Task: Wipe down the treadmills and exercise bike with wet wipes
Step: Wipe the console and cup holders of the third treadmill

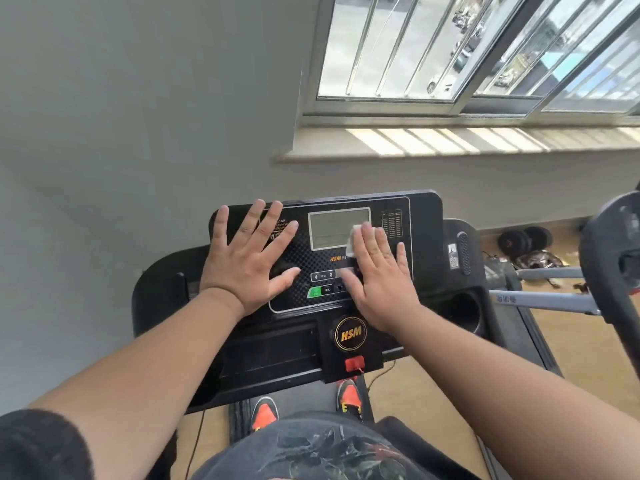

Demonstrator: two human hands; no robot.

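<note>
While the head view looks down over both forearms, the person stands on a black treadmill (pixel 460 258) whose console (pixel 301 258) faces up toward the camera. The left hand (pixel 247 258) lies flat on the left part of the console, fingers straight and spread wide, the thumb reaching toward the button row; it holds nothing. The right hand (pixel 379 271) lies flat on the right part, fingers straight and close together, pressing a white wet wipe (pixel 354 237) against the panel. Only a strip of the wipe shows, along the hand's left edge and beyond the fingertips, where it overlaps the lower right corner of the grey display (pixel 334 230). A green button (pixel 314 292) sits below the left thumb. Lower on the console a round badge (pixel 350 333) reads HSM in orange letters, and a red safety key (pixel 354 363) sits just beneath it. Two orange and black shoes (pixel 349 396) rest on the belt under the console. A cup holder (pixel 460 308) opens in the console's right wing. To the right, a grey metal bar (pixel 543 301) and a dark curved frame of another machine (pixel 602 258) stand near the treadmill, and black dumbbells (pixel 524 239) lie on the wooden floor (pixel 554 341) by the wall. A barred window (pixel 450 53) with a sunlit sill (pixel 450 140) runs above.
</note>
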